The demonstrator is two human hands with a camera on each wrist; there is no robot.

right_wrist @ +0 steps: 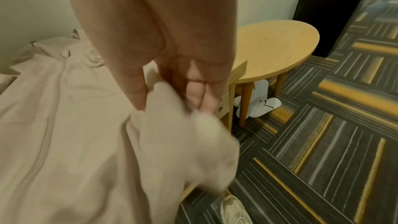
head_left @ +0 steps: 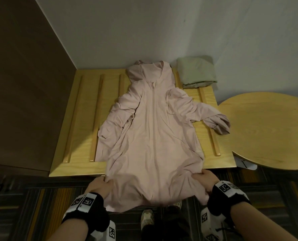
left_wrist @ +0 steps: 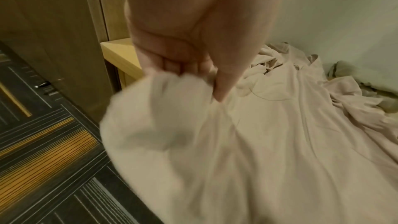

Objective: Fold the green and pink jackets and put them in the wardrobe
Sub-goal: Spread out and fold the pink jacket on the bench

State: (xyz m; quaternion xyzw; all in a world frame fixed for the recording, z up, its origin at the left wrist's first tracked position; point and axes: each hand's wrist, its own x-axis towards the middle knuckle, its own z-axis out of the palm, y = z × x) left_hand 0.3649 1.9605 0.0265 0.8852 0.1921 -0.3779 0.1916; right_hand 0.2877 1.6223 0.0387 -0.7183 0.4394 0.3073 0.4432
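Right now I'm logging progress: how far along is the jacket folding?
Done: the green jacket lies folded at the far right corner of the wooden bench. In hand: the pink jacket lies spread out, unfolded, with the left hand and right hand gripping its hem. Left: folding the pink one and putting both away.

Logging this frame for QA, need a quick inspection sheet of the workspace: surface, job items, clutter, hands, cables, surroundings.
Surface: slatted wooden bench in a wall corner.
Job's things: pink jacket spread front up, hood toward the wall, hem hanging over the near edge; green jacket already folded at the far right corner.
Clutter: nothing seen on the bench.
Hands: left hand and right hand each with a grip on a hem corner.
Cables: nothing seen.
Surroundings: round wooden table on the right, white slippers under it, striped carpet, brown panel on the left.
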